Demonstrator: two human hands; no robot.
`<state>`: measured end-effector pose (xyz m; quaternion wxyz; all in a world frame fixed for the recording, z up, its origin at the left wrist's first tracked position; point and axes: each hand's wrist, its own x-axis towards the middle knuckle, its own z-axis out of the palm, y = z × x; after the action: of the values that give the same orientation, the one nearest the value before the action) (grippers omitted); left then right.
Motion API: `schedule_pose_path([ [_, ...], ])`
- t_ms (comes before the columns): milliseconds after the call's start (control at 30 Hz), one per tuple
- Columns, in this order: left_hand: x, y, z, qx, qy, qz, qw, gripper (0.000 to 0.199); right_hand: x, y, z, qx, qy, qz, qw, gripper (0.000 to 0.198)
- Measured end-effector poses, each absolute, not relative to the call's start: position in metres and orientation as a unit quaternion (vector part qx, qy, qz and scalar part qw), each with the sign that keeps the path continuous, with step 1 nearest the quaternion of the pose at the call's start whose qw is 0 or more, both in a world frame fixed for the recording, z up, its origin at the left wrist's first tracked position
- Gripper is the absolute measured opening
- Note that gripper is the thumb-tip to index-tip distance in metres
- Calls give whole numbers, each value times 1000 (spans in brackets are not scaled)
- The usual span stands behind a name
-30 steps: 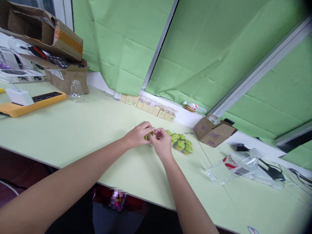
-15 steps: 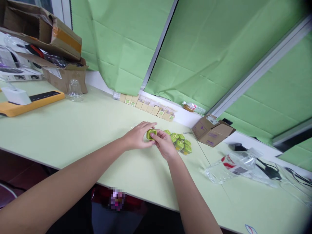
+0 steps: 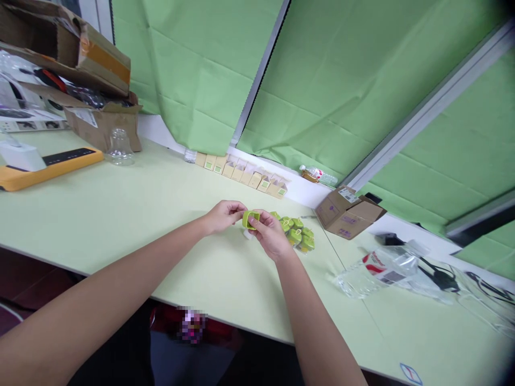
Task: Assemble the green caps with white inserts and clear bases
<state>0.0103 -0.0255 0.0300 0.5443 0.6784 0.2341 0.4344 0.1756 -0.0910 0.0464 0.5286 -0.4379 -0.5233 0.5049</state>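
Note:
A small lime-green hollow cap (image 3: 245, 220) with rounded corners is held between the thumb and fingers of my right hand (image 3: 269, 231), its opening facing me. My left hand (image 3: 225, 215) is at the cap's left edge, thumb and fingers drawn together in a pinch; whether something small sits between those fingertips is hidden. Just below the cap a small white piece (image 3: 248, 234) shows, partly covered by my right fingers. Right behind my right hand lies a cluster of several green lantern-like pieces (image 3: 295, 236) with small loops on top.
Along the wall stands a row of small house-shaped cardboard boxes (image 3: 239, 172). A carton (image 3: 348, 214) and a large clear bottle (image 3: 382, 271) are on the right. At left are a yellow power strip (image 3: 72, 163), a clear jar (image 3: 120, 147) and stacked cardboard boxes (image 3: 107, 126).
My left hand has drawn its spread fingers into a pinch and shifted slightly left. The green cap stays in my right hand, and the white piece now shows beneath it.

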Motion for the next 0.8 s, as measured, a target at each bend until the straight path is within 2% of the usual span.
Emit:
schedule_pose_path([
  [167, 10, -22, 28, 671, 229, 431, 558, 36, 176, -91, 47, -418, -517, 515, 541, 30],
  [300, 9, -25, 27, 616, 231, 396, 641, 34, 172, -91, 46, -419, -510, 497, 563, 30],
  [467, 15, -35, 29, 517, 210, 379, 738, 38, 163, -86, 39, -449, -496, 431, 606, 41],
  [567, 19, -35, 28, 489, 201, 404, 747, 41, 161, -81, 35, -483, -486, 395, 612, 48],
  [667, 20, -29, 27, 490, 237, 464, 699, 41, 168, -80, 34, -558, -523, 298, 572, 47],
  [800, 12, -18, 26, 487, 288, 519, 641, 44, 184, -84, 31, -655, -617, 141, 414, 42],
])
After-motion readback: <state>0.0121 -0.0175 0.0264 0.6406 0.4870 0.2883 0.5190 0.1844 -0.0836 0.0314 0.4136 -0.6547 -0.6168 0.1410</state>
